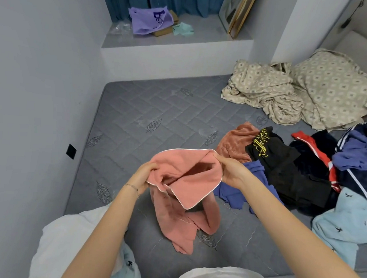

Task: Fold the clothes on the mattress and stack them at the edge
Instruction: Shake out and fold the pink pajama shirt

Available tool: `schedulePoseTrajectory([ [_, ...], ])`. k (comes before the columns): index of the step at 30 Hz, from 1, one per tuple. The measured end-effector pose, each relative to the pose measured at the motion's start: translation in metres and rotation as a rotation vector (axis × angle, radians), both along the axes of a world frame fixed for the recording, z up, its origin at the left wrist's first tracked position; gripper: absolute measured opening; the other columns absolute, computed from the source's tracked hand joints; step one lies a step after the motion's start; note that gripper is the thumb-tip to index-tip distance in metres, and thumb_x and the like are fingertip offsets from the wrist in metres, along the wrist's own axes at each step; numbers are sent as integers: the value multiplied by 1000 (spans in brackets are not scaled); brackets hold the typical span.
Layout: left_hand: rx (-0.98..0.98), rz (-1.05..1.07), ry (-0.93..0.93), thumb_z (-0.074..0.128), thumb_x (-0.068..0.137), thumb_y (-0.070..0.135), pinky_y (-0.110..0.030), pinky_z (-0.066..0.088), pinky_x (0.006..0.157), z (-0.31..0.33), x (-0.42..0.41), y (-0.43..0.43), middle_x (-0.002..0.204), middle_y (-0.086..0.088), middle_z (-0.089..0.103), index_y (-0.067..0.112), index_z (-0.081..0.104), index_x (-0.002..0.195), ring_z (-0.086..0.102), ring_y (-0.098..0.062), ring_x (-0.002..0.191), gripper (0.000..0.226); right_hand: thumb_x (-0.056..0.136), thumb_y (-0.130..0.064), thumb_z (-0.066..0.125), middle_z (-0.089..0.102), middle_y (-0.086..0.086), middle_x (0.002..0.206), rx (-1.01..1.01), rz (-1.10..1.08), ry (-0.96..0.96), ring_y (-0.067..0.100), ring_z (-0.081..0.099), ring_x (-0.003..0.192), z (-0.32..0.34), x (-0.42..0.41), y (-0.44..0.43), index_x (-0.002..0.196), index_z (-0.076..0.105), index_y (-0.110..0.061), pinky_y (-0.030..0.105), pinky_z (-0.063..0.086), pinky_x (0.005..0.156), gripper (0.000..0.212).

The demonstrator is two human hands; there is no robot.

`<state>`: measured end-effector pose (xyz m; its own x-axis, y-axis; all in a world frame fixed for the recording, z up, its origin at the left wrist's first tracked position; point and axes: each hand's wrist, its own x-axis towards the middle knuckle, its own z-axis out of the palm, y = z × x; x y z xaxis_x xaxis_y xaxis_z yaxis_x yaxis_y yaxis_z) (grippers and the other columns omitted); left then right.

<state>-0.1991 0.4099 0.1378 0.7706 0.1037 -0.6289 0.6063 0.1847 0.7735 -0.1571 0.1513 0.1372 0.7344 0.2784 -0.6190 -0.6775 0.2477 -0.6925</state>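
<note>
At frame centre, a pink garment [189,181] is held above the grey mattress [137,119], grasped by the left hand [143,175] and right hand [229,171]; unfolded clothes [300,166] are piled at right.

Grey quilted mattress [149,115] with stitched leaf motifs, against the left wall [43,78]. At the far right, crumpled beige patterned bedding [276,97]. On the right side, overlapping: rust-orange cloth [233,143], black garment [283,165] with yellow print, blue garment [239,190], navy garment [318,154] with red stripe, light blue garment [344,221]. Near the front, lower end of pink cloth [174,223] touching the surface.
</note>
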Motion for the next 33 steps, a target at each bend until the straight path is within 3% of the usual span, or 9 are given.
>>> schedulePoseTrajectory([
  [3,-133,-149,37,51,94,14,-44,42,102,-3,-9,3,118,-19,63,-2,60,119,58,-31,108,31,100,-17,48,69,9,93,52,-33,49,21,66,83,-2,0,4,101,66,-7,34,56,76,21],
  [8,-217,-75,-15,55,90,39,-42,50,96,-13,-17,1,117,-18,67,5,59,122,63,-30,110,47,102,-15,41,66,11,90,129,-32,157,21,62,83,-3,-2,8,96,63,-6,34,49,85,25],
  [13,-243,19,-31,43,95,50,-40,57,80,-17,-22,-1,99,-15,73,9,60,116,71,-25,92,49,102,-7,38,67,14,66,150,-99,221,21,68,55,-1,-5,6,84,58,3,29,57,51,29],
  [16,-321,25,-68,29,98,52,-48,37,109,-18,-21,2,124,-35,55,-14,49,127,53,-38,123,75,100,-1,37,52,6,48,133,-148,224,14,56,39,-2,-5,3,72,45,-6,22,50,41,29],
  [18,-361,33,-67,26,97,54,-49,31,113,-19,-23,4,127,-42,48,-18,46,128,47,-43,126,81,100,0,39,50,6,52,144,-163,229,14,55,39,-2,-6,3,76,47,-7,23,50,41,26],
  [25,-307,121,18,25,101,50,-46,51,92,-26,-21,-3,127,-42,47,-14,44,131,48,-45,122,74,101,-4,38,65,19,69,318,-196,271,24,68,54,2,-12,17,91,56,7,34,58,52,24],
  [28,-184,118,89,29,104,40,-45,40,105,-38,-22,-3,118,-33,56,-11,53,121,54,-38,113,59,103,-8,37,65,22,63,367,-204,307,26,68,51,10,-13,22,88,56,11,33,54,42,31],
  [31,287,-61,92,41,102,23,-29,41,73,-46,-26,-2,86,-10,56,8,57,83,51,-21,81,30,102,-10,39,61,17,71,376,-216,336,23,65,53,13,-12,25,87,55,6,31,56,47,28],
  [33,440,-103,-103,44,101,14,-21,37,70,-49,-27,-3,96,-4,54,11,55,92,48,-15,89,15,102,-9,40,53,11,78,358,-222,360,19,61,56,12,-11,26,87,54,1,28,56,53,23],
])
